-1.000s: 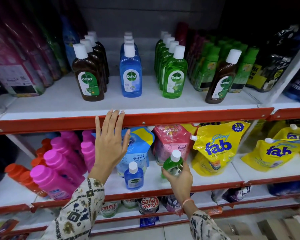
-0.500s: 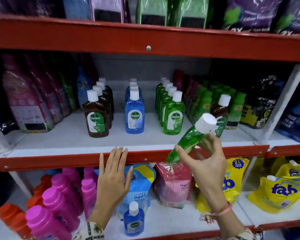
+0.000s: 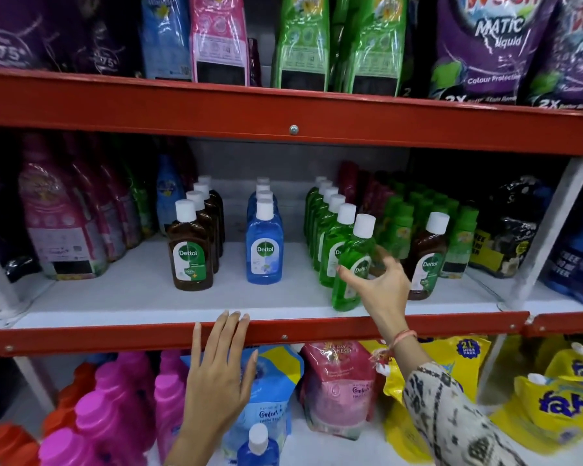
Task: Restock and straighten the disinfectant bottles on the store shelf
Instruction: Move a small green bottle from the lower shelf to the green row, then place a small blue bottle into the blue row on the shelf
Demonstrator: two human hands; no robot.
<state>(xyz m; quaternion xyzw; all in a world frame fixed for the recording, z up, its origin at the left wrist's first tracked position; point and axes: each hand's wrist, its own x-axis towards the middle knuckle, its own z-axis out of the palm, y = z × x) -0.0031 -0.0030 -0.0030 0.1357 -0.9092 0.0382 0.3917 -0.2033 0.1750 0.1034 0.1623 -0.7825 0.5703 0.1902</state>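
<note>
On the white middle shelf stand three rows of Dettol bottles with white caps: brown, blue and green. My right hand grips a green disinfectant bottle at the front of the green row. The bottle leans to the right, with its base near the shelf's front edge. A lone brown bottle stands further right among green shampoo bottles. My left hand lies flat against the red shelf edge, fingers apart, holding nothing. A small blue Dettol bottle stands on the lower shelf.
Pink refill pouches fill the middle shelf's left end and dark pouches its right end. A red rail of the upper shelf hangs above. Below are pink bottles, Comfort pouches and yellow pouches.
My right hand has lifted the green bottle from the lower shelf up to the front of the green row. The view has tilted upward. My left hand stays on the shelf edge.
</note>
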